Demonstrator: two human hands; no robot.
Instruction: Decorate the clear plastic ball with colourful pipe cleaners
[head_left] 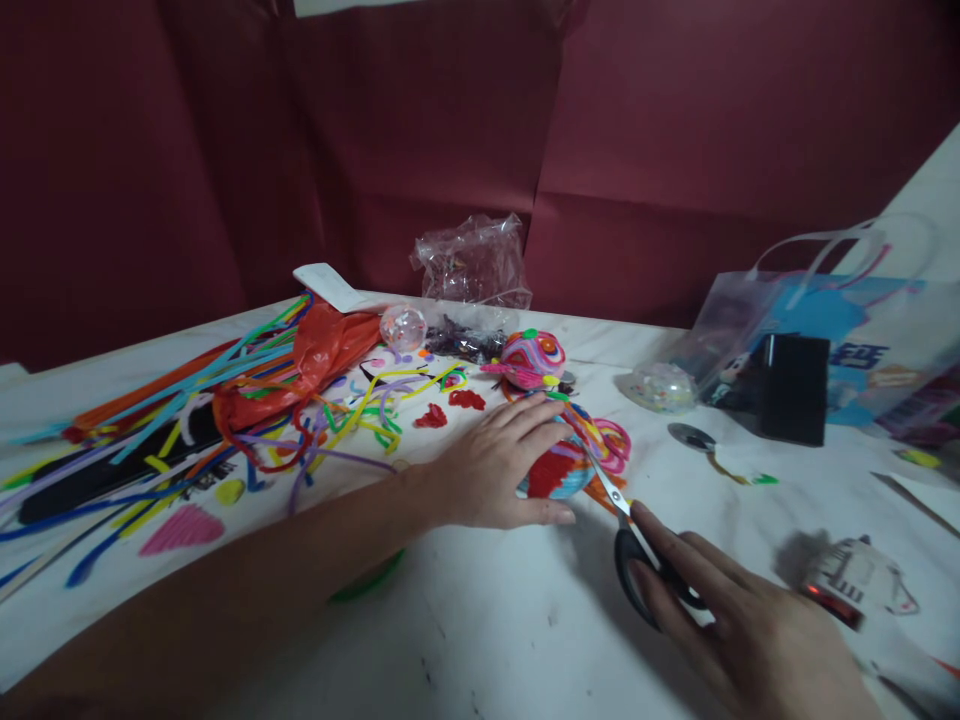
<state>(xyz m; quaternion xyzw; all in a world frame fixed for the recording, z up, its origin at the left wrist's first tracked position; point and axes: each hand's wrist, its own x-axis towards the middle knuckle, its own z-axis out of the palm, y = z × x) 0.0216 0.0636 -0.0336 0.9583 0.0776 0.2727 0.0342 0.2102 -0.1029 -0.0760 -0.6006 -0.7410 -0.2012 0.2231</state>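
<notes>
My left hand point(499, 465) lies across a round craft piece point(555, 470) covered in red and light-blue pipe cleaners. Its fingers reach over the top edge and the thumb is along the near side, gripping the piece against the table. Black-handled scissors point(616, 498) are in my right hand point(742, 610), fingers around the handle loops. Their blade tips touch or lie over the piece's right edge, beside pink and orange pipe-cleaner loops point(615, 445). Just behind stands a ball point(532, 358) wound in pink, blue and orange swirls. My left hand hides part of the round piece.
Loose pipe cleaners point(360, 420) and a red plastic bag point(330, 345) spread over the left side. Clear plastic wrap point(472, 270) stands at the back. To the right are a clear dome point(660, 385), a black box point(793, 390), a tape roll point(691, 437) and a glue gun point(851, 580).
</notes>
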